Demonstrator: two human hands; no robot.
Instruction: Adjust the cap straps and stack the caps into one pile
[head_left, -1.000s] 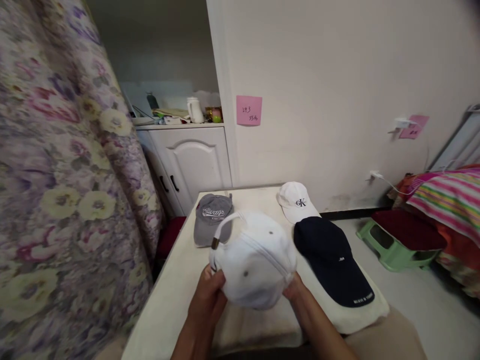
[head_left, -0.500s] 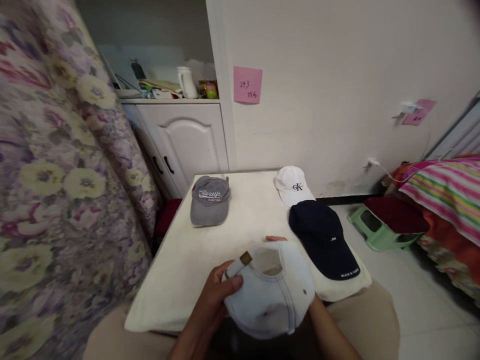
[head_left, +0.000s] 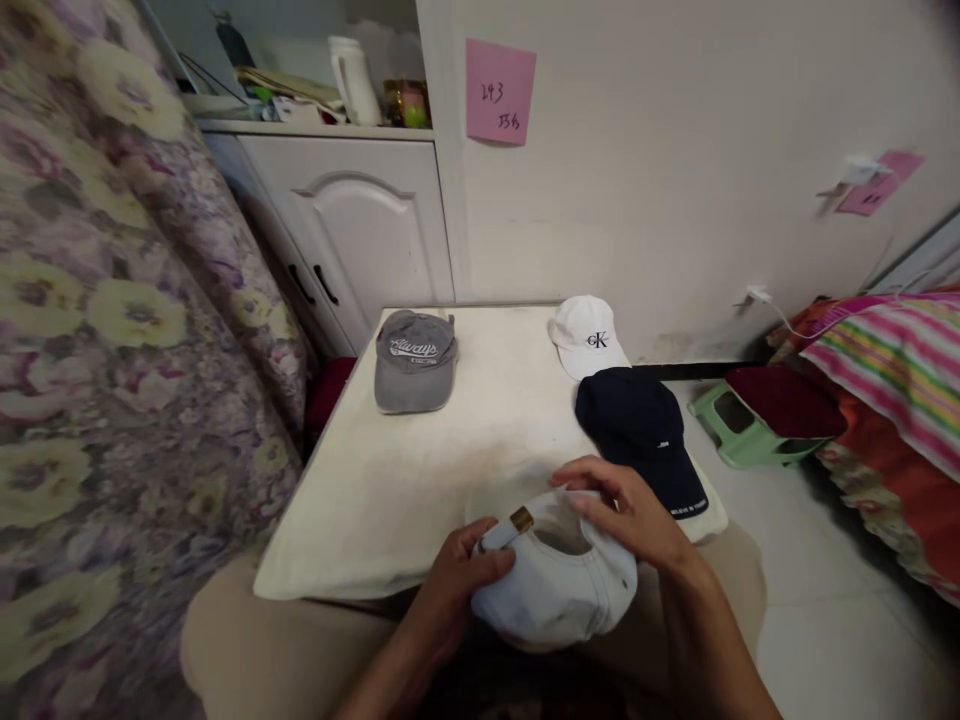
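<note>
A pale blue baseball cap (head_left: 555, 595) is held above my lap at the table's near edge, its back opening turned up toward me. My left hand (head_left: 469, 565) grips its left side by the strap with the brass-coloured buckle (head_left: 521, 518), thumb on the outside. At the right rim of the opening, my right hand (head_left: 619, 505) has its thumb and fingers closed around the cap's edge. Close by on the right lies a navy cap (head_left: 637, 425), partly overlapping a white cap (head_left: 589, 335) with dark letters. A grey cap (head_left: 416, 360) rests at the far left.
The caps lie on a small table with a cream cover (head_left: 360, 490) against the wall. A floral curtain (head_left: 135, 400) hangs at the left, beside a white cabinet (head_left: 352, 220). On the right stand a green stool (head_left: 727, 430) and a bed with striped bedding (head_left: 892, 350).
My right hand has come from beneath the pale blue cap to its upper right rim. The left hand keeps its hold. The view has tilted downward.
</note>
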